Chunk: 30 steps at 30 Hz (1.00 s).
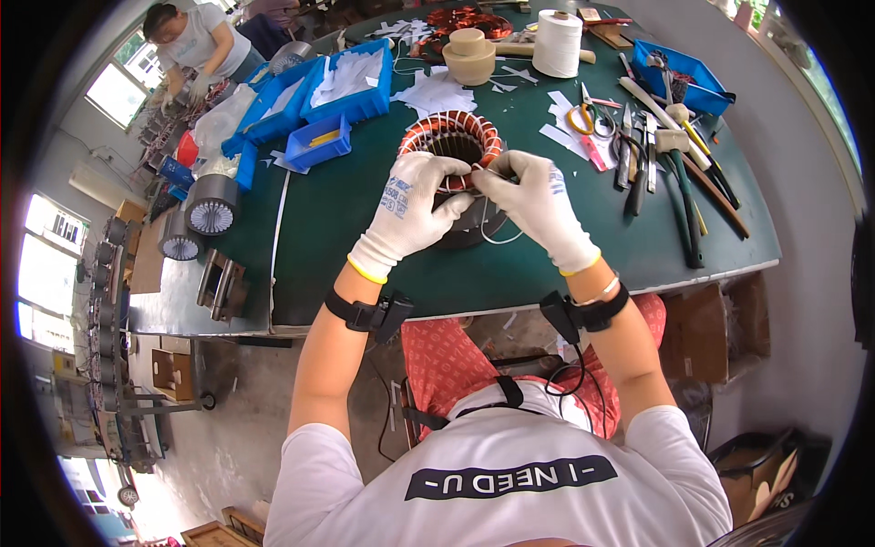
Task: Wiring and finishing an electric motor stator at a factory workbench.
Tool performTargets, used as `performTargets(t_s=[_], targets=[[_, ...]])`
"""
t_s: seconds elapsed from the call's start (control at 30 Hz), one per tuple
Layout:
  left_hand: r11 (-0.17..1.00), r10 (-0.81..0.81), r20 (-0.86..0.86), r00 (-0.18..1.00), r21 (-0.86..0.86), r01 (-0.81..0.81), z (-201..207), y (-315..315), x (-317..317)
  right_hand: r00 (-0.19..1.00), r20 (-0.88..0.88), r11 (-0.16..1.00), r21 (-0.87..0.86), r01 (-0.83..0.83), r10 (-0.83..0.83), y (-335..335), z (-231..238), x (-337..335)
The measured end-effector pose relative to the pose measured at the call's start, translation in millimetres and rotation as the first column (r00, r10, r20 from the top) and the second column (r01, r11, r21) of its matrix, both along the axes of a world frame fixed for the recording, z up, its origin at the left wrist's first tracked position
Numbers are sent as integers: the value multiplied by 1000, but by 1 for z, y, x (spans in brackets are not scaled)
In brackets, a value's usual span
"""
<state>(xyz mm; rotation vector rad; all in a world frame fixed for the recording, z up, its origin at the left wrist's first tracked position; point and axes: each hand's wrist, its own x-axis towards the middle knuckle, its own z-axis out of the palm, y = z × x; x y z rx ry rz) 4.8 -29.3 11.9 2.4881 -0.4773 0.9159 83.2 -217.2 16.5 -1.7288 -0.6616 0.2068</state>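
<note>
A motor stator [480,225] stands upright on the green table in front of me, its ring of copper winding [453,123] bound round with white cord. My left hand [417,202], in a white glove with a yellow cuff, has fingers and thumb closed on the near left part of the ring. My right hand [533,196], gloved the same way, pinches the lacing cord [508,241] at the near right of the ring. A loop of that cord hangs beside the stator, below the right fingers. The fingertips hide the exact spot where the cord meets the winding.
Scissors [583,118], a mallet [674,146] and several hand tools lie at right, near a blue tool bin [684,77]. A cord spool [557,46] stands at the back. Blue bins [351,82] of paper pieces and bare stators [214,202] are left. Another person [200,46] works far left.
</note>
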Motion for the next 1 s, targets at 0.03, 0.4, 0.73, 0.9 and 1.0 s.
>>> performTargets(t_s=[0.03, 0.4, 0.73, 0.9, 1.0], targets=[[1000, 10, 0, 1000, 2, -10, 1, 3, -1, 996, -51, 990, 124, -67, 74, -3, 6, -2], [1000, -29, 115, 993, -6, 30, -9, 9, 4, 900, 55, 850, 307, -428, 433, -16, 14, -2], [969, -84, -60, 995, -236, 68, -1, 5, 9, 894, 326, 934, 78, -349, 307, 0, -53, -31], [998, 70, -327, 942, 14, -69, 25, -11, 5, 801, 576, 972, 42, -231, 165, 11, -73, -42], [986, 163, -321, 933, 78, -146, 17, -9, 2, 740, 625, 966, -219, -139, 248, 12, -72, -41]])
